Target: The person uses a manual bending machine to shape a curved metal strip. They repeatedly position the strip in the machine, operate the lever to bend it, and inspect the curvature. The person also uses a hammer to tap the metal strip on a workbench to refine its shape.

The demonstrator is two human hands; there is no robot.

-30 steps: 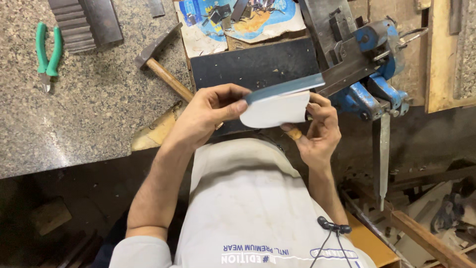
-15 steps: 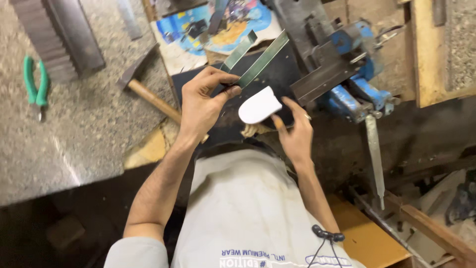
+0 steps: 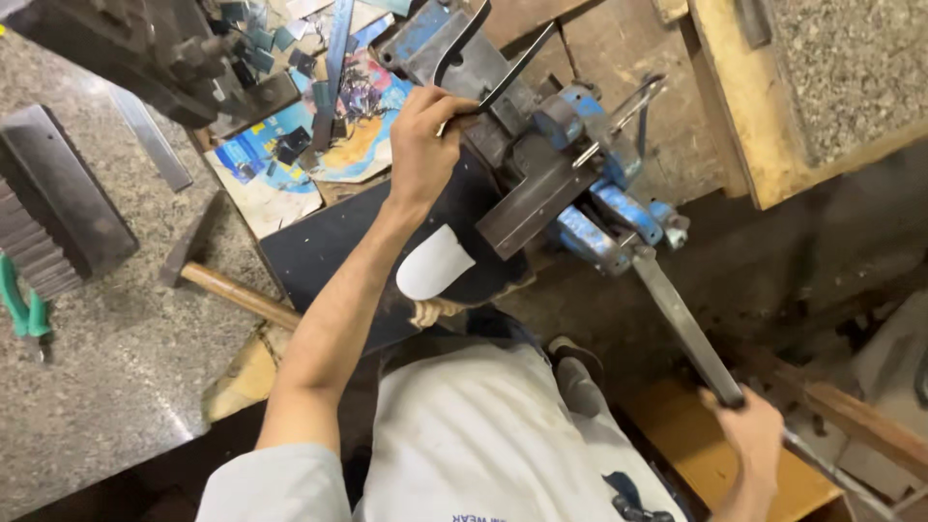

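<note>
My left hand (image 3: 423, 140) reaches up to the blue bench vise (image 3: 590, 198) and grips a thin bent metal strip (image 3: 507, 66) at the vise's jaws. Low at the right, my right hand (image 3: 756, 440) is closed around the end of the vise's long steel handle bar (image 3: 681, 324). A white, rounded flat piece (image 3: 433, 263) lies loose on the dark board (image 3: 314, 253) just under my left forearm, with neither hand touching it.
A wooden-handled hammer (image 3: 232, 292) lies left of the board on the granite bench (image 3: 106, 387). Green pliers (image 3: 19, 307) sit at the far left beside a ridged metal block (image 3: 53, 217). Metal offcuts litter a colourful sheet (image 3: 295, 159). A wooden frame (image 3: 744, 126) stands at the right.
The white piece has left my hands and now lies on the board. My left hand carried the strip up to the vise. My right hand dropped to the vise handle.
</note>
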